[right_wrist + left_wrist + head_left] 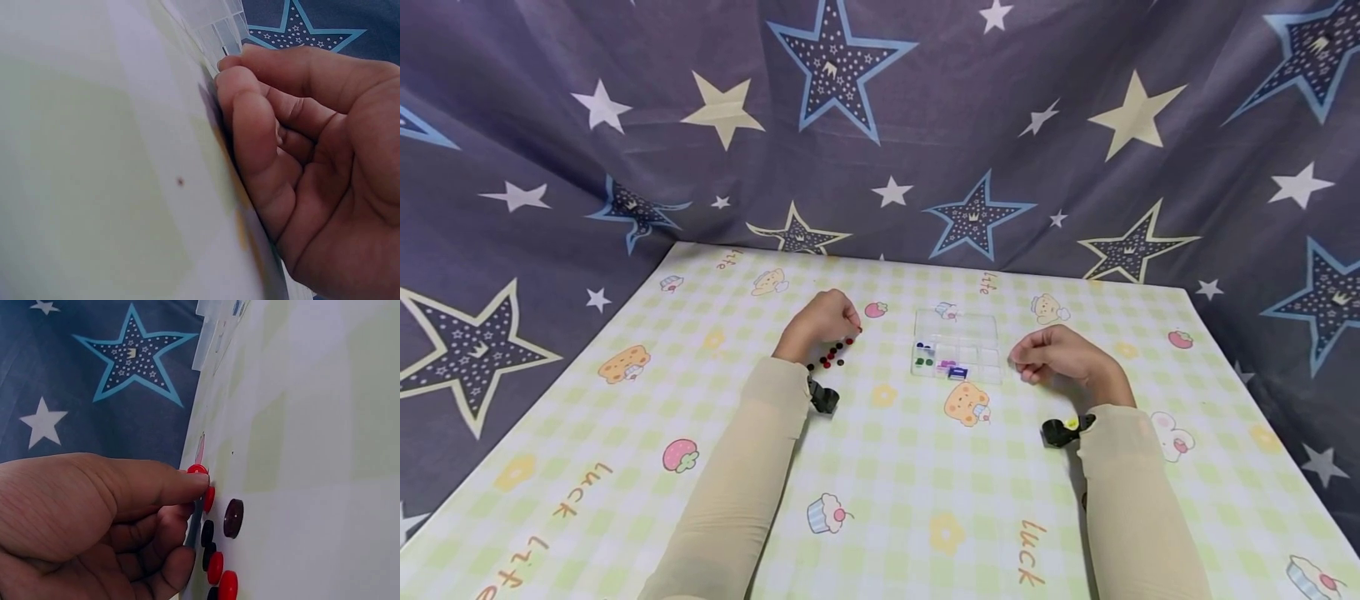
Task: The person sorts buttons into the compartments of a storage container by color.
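My left hand (825,321) is over the left part of the table, its thumb and forefinger pinching a small red button (197,469). Below its fingers lie several loose red and black buttons (827,360), with a dark brown button (233,518) a little apart. A clear plastic compartment box (990,372) stands between the hands, its lid (970,324) folded back. Blue, green, pink and purple pieces sit in its left and middle compartments. Just right of the box, my right hand (1063,357) rests on the table with fingers loosely curled; nothing shows in its grasp.
The table (880,483) wears a green-and-white checked cloth printed with cartoons. Behind it hangs a dark curtain (925,125) with stars. A small black camera is strapped to each wrist.
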Demonstrator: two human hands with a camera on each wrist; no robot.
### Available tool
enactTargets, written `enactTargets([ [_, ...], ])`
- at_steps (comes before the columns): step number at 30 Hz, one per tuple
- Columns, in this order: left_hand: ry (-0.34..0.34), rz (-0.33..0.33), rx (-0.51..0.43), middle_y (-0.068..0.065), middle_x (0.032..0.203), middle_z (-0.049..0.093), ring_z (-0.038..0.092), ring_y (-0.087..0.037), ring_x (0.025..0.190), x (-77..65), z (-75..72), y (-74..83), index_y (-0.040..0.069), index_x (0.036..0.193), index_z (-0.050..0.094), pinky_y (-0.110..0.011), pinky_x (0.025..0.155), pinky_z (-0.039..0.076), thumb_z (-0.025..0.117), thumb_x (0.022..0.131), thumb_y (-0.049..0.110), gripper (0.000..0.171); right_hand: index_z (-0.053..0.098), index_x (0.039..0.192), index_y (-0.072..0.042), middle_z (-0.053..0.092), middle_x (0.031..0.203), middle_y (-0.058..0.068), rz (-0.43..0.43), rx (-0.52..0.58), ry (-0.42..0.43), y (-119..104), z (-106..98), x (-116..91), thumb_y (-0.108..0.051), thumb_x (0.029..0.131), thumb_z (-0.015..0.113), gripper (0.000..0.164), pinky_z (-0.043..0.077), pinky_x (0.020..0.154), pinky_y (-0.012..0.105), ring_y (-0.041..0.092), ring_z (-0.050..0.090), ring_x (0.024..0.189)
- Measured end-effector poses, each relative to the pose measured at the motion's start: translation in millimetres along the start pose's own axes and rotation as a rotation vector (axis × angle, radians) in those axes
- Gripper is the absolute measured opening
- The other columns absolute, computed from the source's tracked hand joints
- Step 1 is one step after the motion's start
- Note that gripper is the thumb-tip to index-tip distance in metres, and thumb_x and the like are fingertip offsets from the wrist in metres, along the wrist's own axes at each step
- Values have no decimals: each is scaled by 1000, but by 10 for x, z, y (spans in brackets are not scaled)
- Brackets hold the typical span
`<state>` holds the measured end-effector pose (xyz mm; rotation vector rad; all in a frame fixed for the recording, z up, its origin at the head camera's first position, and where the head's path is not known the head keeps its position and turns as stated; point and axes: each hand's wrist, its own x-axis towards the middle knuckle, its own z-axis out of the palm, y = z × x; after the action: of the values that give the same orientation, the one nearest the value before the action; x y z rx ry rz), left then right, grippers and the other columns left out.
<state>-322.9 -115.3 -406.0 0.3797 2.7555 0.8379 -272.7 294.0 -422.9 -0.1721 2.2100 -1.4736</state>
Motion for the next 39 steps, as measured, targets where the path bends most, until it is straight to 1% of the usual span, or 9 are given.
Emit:
enactTargets([
  [4,1,19,-16,-5,84,72,55,-20,73,-3,-8,7,7,92,76,-34,70,46,72,92,11,6,66,114,15,71,85,13,-1,1,0,-3,6,7,-9,103,60,26,59,67,31,15,67,68],
  [10,31,120,-81,-4,81,68,53,-15,63,15,7,74,6,96,75,-31,65,44,69,94,10,7,66,113,14,71,84,13,2,-1,2,2,8,19,-7,103,58,25,58,67,30,15,67,67],
  [13,35,162,-130,-4,85,70,53,-14,64,11,22,154,7,96,74,-30,64,45,68,94,7,6,66,113,14,71,85,13,2,0,0,8,7,21,-8,103,59,25,58,68,31,15,67,68],
  [16,32,206,-153,-4,87,70,54,-15,68,10,43,238,8,94,73,-29,65,46,69,94,7,4,66,113,14,71,86,14,0,0,-3,11,6,21,-9,103,60,26,59,68,31,15,67,68],
  [24,46,324,-125,-2,81,68,58,-14,74,44,175,479,9,89,73,-27,72,47,71,93,9,4,66,113,14,71,86,13,5,-9,0,13,4,15,-10,102,61,27,59,68,31,15,67,68],
  [28,45,378,-136,-2,81,69,59,-13,75,56,265,584,9,88,73,-26,73,48,71,92,7,4,66,113,14,71,86,14,5,-5,0,6,5,8,-10,103,60,27,59,68,31,15,67,68],
  [32,50,403,-138,-1,81,68,58,-12,75,61,349,670,9,88,73,-26,74,48,71,92,6,6,66,113,14,71,85,13,6,-3,0,0,6,3,-10,103,60,27,58,67,31,15,67,68],
  [34,57,393,-127,1,80,68,58,-11,74,48,379,712,11,88,74,-27,77,45,71,92,8,6,66,114,14,71,84,13,5,-5,1,-5,6,1,-9,103,60,27,58,67,31,15,67,67],
  [39,58,383,-153,1,78,67,57,-10,71,23,447,811,11,89,75,-27,75,44,71,92,9,5,66,114,14,71,85,13,6,-13,7,-18,6,-2,-9,103,60,27,58,67,31,15,67,67],
])
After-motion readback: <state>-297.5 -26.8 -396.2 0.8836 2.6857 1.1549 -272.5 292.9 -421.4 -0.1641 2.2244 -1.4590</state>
